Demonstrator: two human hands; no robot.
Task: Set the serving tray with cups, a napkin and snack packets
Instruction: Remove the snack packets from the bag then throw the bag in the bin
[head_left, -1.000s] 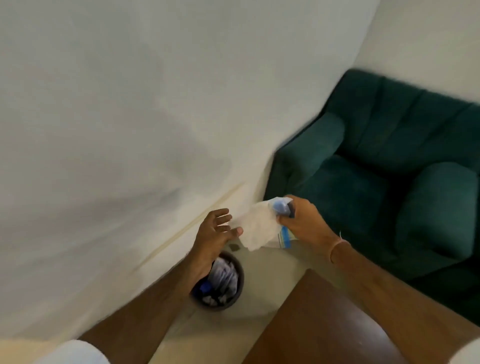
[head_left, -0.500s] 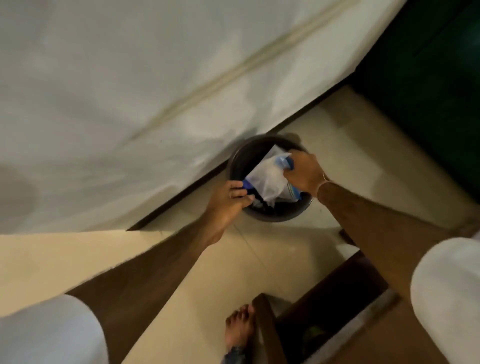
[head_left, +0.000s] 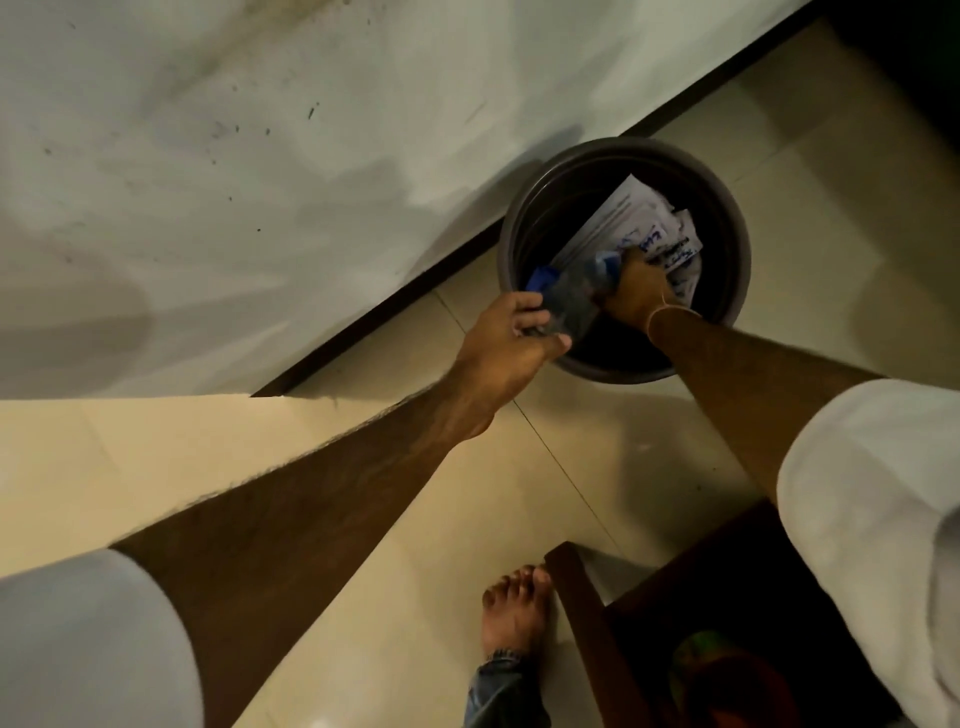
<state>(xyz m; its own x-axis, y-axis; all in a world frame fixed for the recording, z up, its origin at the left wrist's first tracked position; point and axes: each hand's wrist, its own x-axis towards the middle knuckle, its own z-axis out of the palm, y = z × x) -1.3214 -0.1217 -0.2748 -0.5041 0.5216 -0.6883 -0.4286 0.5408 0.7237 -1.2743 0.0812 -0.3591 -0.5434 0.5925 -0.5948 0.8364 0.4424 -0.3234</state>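
A round dark waste bin (head_left: 727, 332) stands on the tiled floor against the wall. My right hand (head_left: 636, 288) is down inside it, gripping a crumpled clear wrapper with blue print (head_left: 582, 296). My left hand (head_left: 506, 338) is at the bin's near-left rim, its fingers curled round the lower end of the same wrapper. White papers with blue writing (head_left: 649, 228) lie inside the bin. No tray, cups or napkin are in view.
A white wall with a dark skirting (head_left: 363, 322) runs behind the bin. A brown wooden table corner (head_left: 576, 587) is at the lower right, with my bare foot (head_left: 511, 608) next to it. A dark green chair edge (head_left: 914, 57) is at the top right.
I have bent down over the bin. My right hand has carried the wrapper from chest height down into the bin, and my left hand has come to hold it at the rim.
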